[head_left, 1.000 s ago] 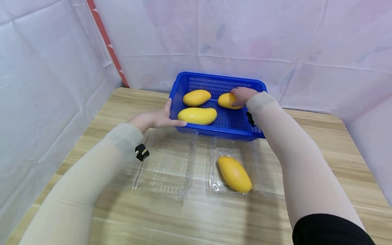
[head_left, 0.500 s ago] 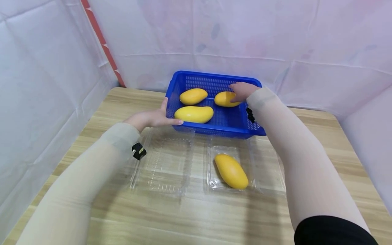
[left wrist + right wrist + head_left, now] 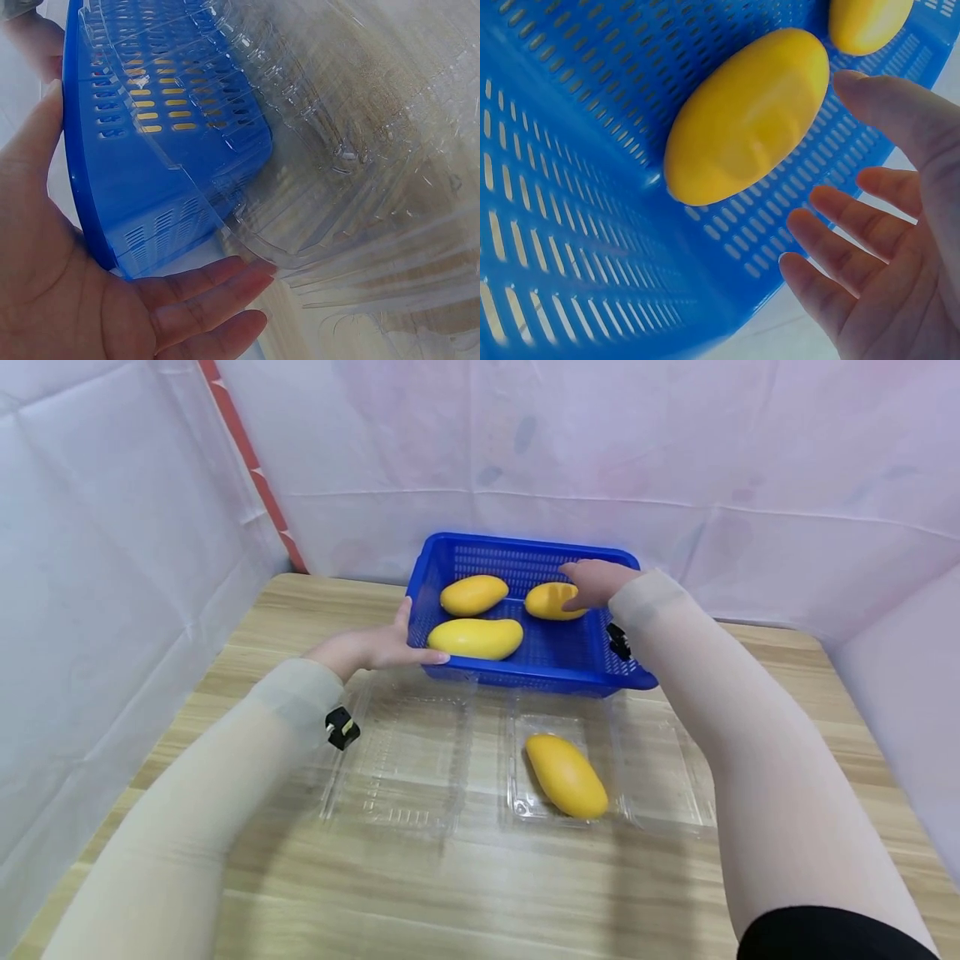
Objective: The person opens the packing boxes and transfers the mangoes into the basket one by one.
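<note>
A blue perforated basket (image 3: pixel 540 675) holds three yellow mangoes. My left hand (image 3: pixel 375 650) rests against its front left corner. The thumb lies along the rim while the other fingers, fairly straight, reach along the outside of the left wall, as the left wrist view shows. My right hand (image 3: pixel 600 583) hovers over the right end of the basket, fingers spread and holding nothing. Beside it lies the right mango (image 3: pixel 742 120), and a gap between them shows in the right wrist view. The back left mango (image 3: pixel 474 595) and front left mango (image 3: pixel 476 638) lie apart from both hands.
In front of the basket stand two clear plastic clamshell boxes, the left box (image 3: pixel 408 760) and the right box (image 3: pixel 517 806), lids folded out. A single mango (image 3: pixel 566 777) lies in the right one. White cloth (image 3: pixel 375 427) walls surround the wooden table (image 3: pixel 525 893).
My right hand has loosened its hold on the right mango and spread its fingers, leaving the mango in the basket. My left hand stays at the basket corner. The head view shifted slightly.
</note>
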`<state>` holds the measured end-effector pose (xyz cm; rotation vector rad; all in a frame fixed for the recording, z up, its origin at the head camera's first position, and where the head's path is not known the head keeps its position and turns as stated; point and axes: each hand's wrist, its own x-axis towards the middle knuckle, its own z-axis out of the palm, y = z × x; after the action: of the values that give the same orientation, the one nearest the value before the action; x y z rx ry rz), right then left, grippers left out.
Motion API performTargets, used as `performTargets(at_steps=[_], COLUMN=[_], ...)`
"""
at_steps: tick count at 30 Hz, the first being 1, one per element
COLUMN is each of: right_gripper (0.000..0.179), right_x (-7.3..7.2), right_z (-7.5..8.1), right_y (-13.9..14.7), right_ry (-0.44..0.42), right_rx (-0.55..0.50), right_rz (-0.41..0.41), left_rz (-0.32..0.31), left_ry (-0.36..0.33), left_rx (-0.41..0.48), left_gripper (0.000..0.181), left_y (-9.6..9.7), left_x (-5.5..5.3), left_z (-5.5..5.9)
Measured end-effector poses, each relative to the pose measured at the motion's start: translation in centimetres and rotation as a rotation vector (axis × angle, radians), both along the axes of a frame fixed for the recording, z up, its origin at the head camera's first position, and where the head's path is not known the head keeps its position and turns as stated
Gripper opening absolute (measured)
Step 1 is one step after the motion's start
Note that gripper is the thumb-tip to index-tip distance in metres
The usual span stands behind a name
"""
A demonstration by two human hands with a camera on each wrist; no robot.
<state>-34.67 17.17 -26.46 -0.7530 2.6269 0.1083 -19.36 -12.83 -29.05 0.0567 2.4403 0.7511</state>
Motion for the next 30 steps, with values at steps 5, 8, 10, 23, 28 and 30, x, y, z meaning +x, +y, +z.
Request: performTargets(at_steps=[5, 8, 10, 23, 28, 30], right_gripper=[0.071, 0.072, 0.072, 0.070, 0.072, 0.072], right_x=[0.6, 0.9, 1.1, 1.2, 1.3, 1.4], right_z=[0.1, 0.3, 0.5, 0.4, 0.3, 0.3], right_y=[0.4, 0.4, 0.2, -0.3, -0.2, -0.2], right_ry=[-0.044, -0.060, -0.059, -0.080, -0.090, -0.092], right_rx=[-0.028, -0.030, -0.023, -0.041, -0.060, -0.060], right_rz=[-0.031, -0.031, -0.019, 0.019, 0.028, 0.030], left_rz=[-0.007, -0.008, -0.010, -0.006, -0.004, -0.003], left_ry=[0.001, -0.002, -0.005, -0.014, -0.016, -0.017], left_rx=[0.000, 0.003, 0.001, 0.006, 0.004, 0.002], left_gripper=[0.127, 0.126, 0.126, 0.123, 0.123, 0.124], left_y=[0.3, 0.3, 0.3, 0.1, 0.1, 0.0], left_x=[-0.1, -0.1, -0.2, -0.2, -0.2, -0.2], left_z=[0.0, 0.0, 0.1, 0.4, 0.3, 0.3])
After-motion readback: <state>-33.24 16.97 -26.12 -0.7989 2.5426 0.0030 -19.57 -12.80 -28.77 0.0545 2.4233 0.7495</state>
